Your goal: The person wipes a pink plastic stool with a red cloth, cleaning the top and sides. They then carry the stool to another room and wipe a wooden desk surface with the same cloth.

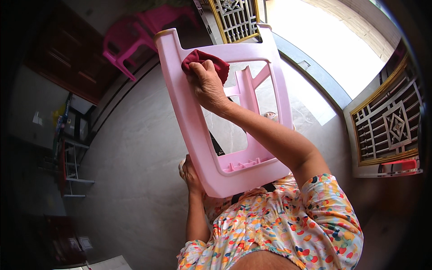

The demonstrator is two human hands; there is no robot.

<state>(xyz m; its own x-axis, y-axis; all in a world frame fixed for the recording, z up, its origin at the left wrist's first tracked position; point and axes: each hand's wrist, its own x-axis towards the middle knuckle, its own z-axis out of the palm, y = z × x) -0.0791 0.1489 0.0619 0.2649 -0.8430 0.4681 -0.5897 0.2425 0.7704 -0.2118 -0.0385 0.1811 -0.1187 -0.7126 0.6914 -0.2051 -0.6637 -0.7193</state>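
A pink plastic stool (pixel 182 111) is held up off its feet before my body, its leg ends pointing away from me. In my right hand (pixel 207 86) is a bunched dark red cloth (pixel 218 67), pressed to the stool's frame where a leg meets the crossbar. My left hand (pixel 191 173) grips the stool's lower left edge, with its fingers partly hidden behind the plastic. Through the frame's opening, another leg and ribbed inner parts of the stool show.
Bright pink plastic chairs (pixel 130 42) stand at the upper left on the grey tiled floor (pixel 135 135). A metal-framed rack (pixel 76 168) is at the left. Ornate gold-edged door panels (pixel 388 125) flank a sunlit doorway at the right.
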